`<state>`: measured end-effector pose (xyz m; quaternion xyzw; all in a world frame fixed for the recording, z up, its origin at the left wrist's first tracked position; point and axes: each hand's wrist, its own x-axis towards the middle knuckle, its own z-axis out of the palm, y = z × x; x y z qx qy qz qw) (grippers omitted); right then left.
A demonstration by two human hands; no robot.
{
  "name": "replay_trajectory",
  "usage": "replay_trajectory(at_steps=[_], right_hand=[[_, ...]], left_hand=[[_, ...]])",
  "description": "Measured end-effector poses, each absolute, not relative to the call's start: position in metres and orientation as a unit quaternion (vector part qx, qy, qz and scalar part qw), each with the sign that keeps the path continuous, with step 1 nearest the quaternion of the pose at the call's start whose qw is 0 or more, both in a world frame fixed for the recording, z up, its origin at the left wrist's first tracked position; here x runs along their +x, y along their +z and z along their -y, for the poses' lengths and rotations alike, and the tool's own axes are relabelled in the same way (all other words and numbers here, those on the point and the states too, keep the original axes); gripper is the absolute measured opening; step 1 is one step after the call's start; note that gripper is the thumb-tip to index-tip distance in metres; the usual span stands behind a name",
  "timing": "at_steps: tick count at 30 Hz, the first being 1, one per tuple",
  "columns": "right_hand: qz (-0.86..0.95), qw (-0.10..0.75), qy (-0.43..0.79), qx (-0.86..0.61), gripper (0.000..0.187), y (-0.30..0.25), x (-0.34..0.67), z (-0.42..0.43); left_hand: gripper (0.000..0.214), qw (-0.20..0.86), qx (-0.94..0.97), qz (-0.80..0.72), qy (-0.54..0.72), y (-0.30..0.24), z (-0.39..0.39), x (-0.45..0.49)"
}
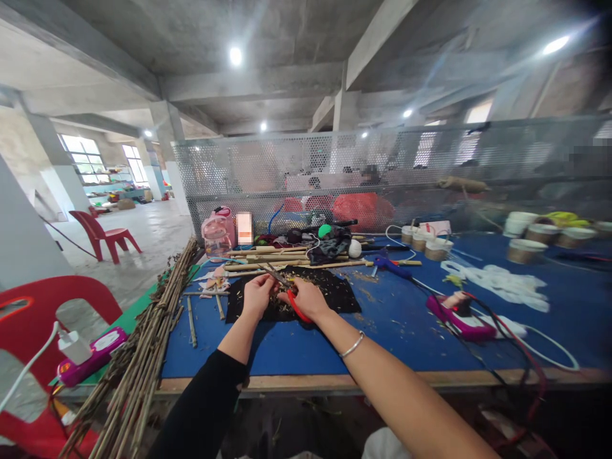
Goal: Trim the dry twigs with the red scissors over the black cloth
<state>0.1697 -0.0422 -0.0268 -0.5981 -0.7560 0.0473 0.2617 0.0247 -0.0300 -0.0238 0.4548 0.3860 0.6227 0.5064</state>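
My left hand [257, 294] is closed around a thin dry stick [276, 275] that pokes up and left from between both hands. My right hand [308, 298] is closed on red-handled scissors [297, 308], whose red loop shows under the fingers. Both hands meet over a black cloth [337, 294] littered with small wood clippings, lying on the blue table [396, 319]. A silver bangle [352, 346] sits on my right wrist. The blades of the scissors are hidden by the hands.
A long bundle of dry sticks [153, 331] leans off the table's left edge. Cut stick lengths [282, 258], a pink bottle [217, 233], tape rolls [425, 242], a purple tool with cables [461, 319] and white cloth [502, 284] lie around. Red chairs [102, 233] stand left; mesh screen [382, 172] behind.
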Motion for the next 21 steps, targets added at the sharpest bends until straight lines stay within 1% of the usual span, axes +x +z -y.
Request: replay_trajectory(at_steps=[8, 14, 21], right_hand=[[0.750, 0.243, 0.058, -0.612, 0.049, -0.0256, 0.1707, 0.0407], [0.750, 0.226, 0.047, -0.619, 0.049, -0.0257, 0.1707, 0.0406], [0.761, 0.249, 0.020, -0.599, 0.049, -0.0229, 0.1697, 0.0446]], left_hand=[[0.036, 0.508, 0.423, -0.399, 0.635, -0.0257, 0.0269, 0.0252], [0.031, 0.522, 0.414, -0.389, 0.636, -0.0245, 0.0267, 0.0253], [0.026, 0.498, 0.430, -0.411, 0.632, -0.0233, 0.0287, 0.0261]])
